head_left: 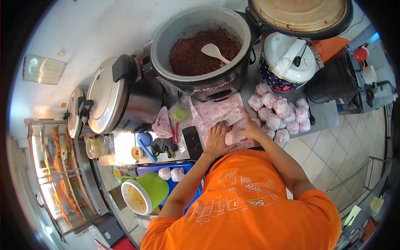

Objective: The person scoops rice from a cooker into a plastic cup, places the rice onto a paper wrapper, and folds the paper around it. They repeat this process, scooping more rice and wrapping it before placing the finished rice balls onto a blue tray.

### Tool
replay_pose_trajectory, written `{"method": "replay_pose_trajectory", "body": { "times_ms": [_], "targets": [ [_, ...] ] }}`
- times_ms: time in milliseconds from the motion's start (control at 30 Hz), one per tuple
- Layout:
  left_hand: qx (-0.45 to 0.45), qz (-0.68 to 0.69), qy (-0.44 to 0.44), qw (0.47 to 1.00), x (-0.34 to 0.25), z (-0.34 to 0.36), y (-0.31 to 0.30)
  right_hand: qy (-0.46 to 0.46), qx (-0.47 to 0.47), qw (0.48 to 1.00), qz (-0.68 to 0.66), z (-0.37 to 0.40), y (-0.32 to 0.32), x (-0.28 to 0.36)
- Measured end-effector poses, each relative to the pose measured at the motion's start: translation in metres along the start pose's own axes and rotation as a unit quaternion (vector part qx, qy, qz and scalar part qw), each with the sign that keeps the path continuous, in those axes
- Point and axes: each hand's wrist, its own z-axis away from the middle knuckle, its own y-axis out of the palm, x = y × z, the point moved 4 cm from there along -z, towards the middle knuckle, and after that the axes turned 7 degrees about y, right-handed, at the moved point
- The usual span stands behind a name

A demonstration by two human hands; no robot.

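Observation:
Sheets of wrapping paper (212, 111) printed with red "RICE" lettering lie on the counter in front of me. A partly folded paper packet (236, 134) sits between my hands; its contents are hidden. My left hand (220, 139) curves around the packet's left side, fingers on its top and thumb along the near edge. On the other side, my right hand (252, 128) grips the paper, one finger reaching up along it. Many wrapped rice balls (282, 109) are piled just right of my right hand. A black phone (192, 142) lies beside my left hand.
Beyond the paper stands an open rice cooker (200, 79) of dark reddish rice with a white paddle (214, 52). Closed cookers (110, 91) stand left, a floral white-lidded pot (287, 62) right. A green container (150, 187) and two wrapped balls (171, 173) sit lower left on a blue surface.

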Motion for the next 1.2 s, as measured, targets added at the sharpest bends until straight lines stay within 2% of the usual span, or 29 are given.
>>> {"method": "replay_pose_trajectory", "body": {
  "times_ms": [33, 67, 133, 167, 200, 233, 300, 333, 367, 400, 433, 467, 500, 533, 567, 667, 733, 767, 833, 867, 933, 1033, 1100, 1133, 1200],
  "targets": [
    [0.003, -0.026, -0.005, 1.0, -0.004, 0.0, -0.001, 0.005, 0.032, 0.998, -0.061, 0.004, -0.004, 0.007],
    [-0.001, -0.028, -0.007, 1.0, -0.003, 0.0, 0.002, 0.0, 0.033, 0.998, -0.058, 0.004, -0.014, 0.017],
    [-0.021, -0.079, 0.026, 0.996, 0.001, 0.003, 0.011, 0.091, 0.067, 0.988, -0.104, 0.004, -0.026, 0.031],
    [-0.028, -0.084, 0.019, 0.996, 0.009, 0.005, 0.021, 0.082, 0.073, 0.989, -0.099, 0.001, -0.026, 0.03],
    [-0.042, -0.038, 0.024, 0.998, 0.02, 0.004, 0.035, -0.07, -0.015, 0.996, 0.048, -0.001, -0.03, 0.037],
    [-0.066, -0.001, 0.022, 0.998, 0.032, 0.002, 0.039, -0.236, -0.099, 0.949, 0.186, -0.001, -0.028, 0.051],
    [-0.06, 0.036, -0.011, 0.997, 0.044, -0.003, 0.042, -0.36, -0.037, 0.868, 0.339, 0.022, -0.023, 0.092],
    [-0.061, 0.032, -0.042, 0.997, 0.04, -0.005, 0.028, -0.334, 0.023, 0.868, 0.367, 0.023, -0.013, 0.099],
    [-0.055, 0.038, -0.058, 0.996, 0.052, -0.006, 0.041, -0.29, 0.079, 0.865, 0.401, 0.015, -0.002, 0.094],
    [-0.032, 0.031, -0.093, 0.995, 0.053, -0.007, 0.038, -0.238, 0.159, 0.856, 0.43, -0.009, 0.012, 0.07],
    [-0.009, 0.032, -0.128, 0.991, 0.053, -0.013, 0.036, -0.348, 0.116, 0.849, 0.381, -0.044, 0.027, 0.016],
    [-0.096, 0.082, -0.008, 0.992, 0.065, -0.018, 0.049, -0.41, 0.134, 0.829, 0.357, -0.031, 0.02, 0.042],
    [-0.148, 0.111, 0.006, 0.983, 0.067, -0.018, 0.049, -0.331, 0.144, 0.869, 0.339, -0.056, 0.023, 0.021],
    [-0.157, 0.128, -0.032, 0.979, 0.065, -0.015, 0.035, -0.309, 0.143, 0.87, 0.357, -0.057, 0.021, 0.026],
    [-0.154, 0.185, -0.146, 0.959, 0.063, -0.013, 0.026, -0.279, 0.137, 0.874, 0.373, -0.055, 0.015, 0.032],
    [-0.187, 0.174, -0.185, 0.949, 0.09, 0.0, 0.04, -0.299, 0.166, 0.88, 0.33, -0.07, 0.012, 0.027],
    [-0.115, 0.257, -0.196, 0.939, 0.105, 0.003, 0.053, -0.299, 0.168, 0.901, 0.265, -0.063, 0.005, 0.036],
    [-0.125, 0.26, -0.201, 0.936, 0.112, 0.005, 0.056, -0.303, 0.174, 0.896, 0.273, -0.074, 0.004, 0.03],
    [-0.007, 0.257, -0.206, 0.944, 0.12, 0.01, 0.063, -0.236, 0.216, 0.932, 0.171, -0.086, 0.003, 0.02],
    [0.031, 0.25, -0.224, 0.941, 0.127, 0.012, 0.066, -0.234, 0.215, 0.932, 0.173, -0.091, 0.0, 0.016],
    [0.012, 0.25, -0.222, 0.942, 0.146, 0.02, 0.076, -0.15, 0.194, 0.958, 0.148, -0.068, -0.007, 0.046],
    [-0.005, 0.262, -0.227, 0.938, 0.147, 0.028, 0.071, -0.126, 0.206, 0.961, 0.137, -0.085, 0.0, 0.031],
    [-0.051, 0.321, -0.317, 0.891, 0.157, 0.034, 0.082, -0.161, 0.157, 0.957, 0.182, -0.104, 0.007, 0.012],
    [-0.077, 0.327, -0.3, 0.893, 0.16, 0.034, 0.089, -0.172, 0.137, 0.952, 0.212, -0.127, 0.013, -0.02],
    [-0.092, 0.283, -0.291, 0.909, 0.151, 0.031, 0.087, -0.235, 0.023, 0.935, 0.265, -0.119, 0.02, -0.028]
  ]
}}
